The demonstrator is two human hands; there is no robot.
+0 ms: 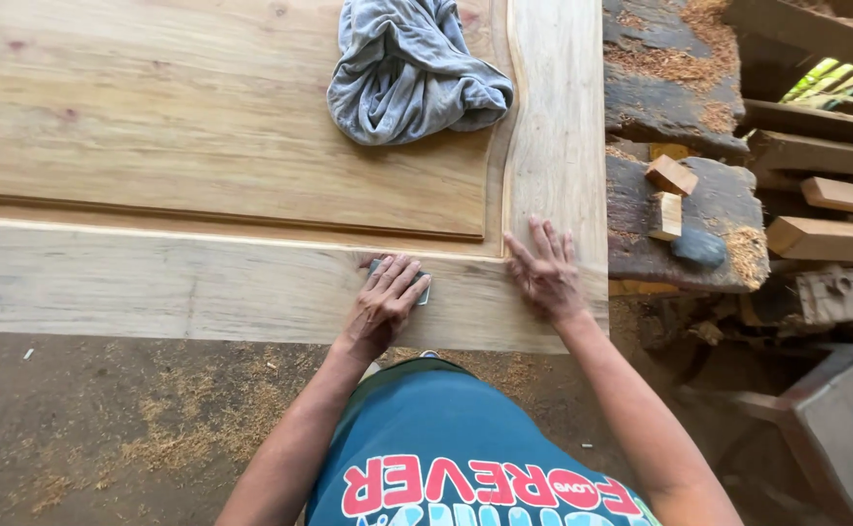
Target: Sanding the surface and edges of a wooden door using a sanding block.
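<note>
Left hand (384, 300) presses fingers (399, 280) flat on a small grey pad (421, 287), probably sandpaper: thin, floppy, best held under flat fingers. Right hand (545, 273) lies spread, grasping nothing, on the stiff, heavy panel (203, 287) just beyond.

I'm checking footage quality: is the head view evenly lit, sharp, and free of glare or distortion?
Head view: soft, even daylight on the wooden panel, no glare; both hands sharp, left hand and right hand; bright blown-out patch top right; straight edges bow slightly, wide-lens distortion.
</note>
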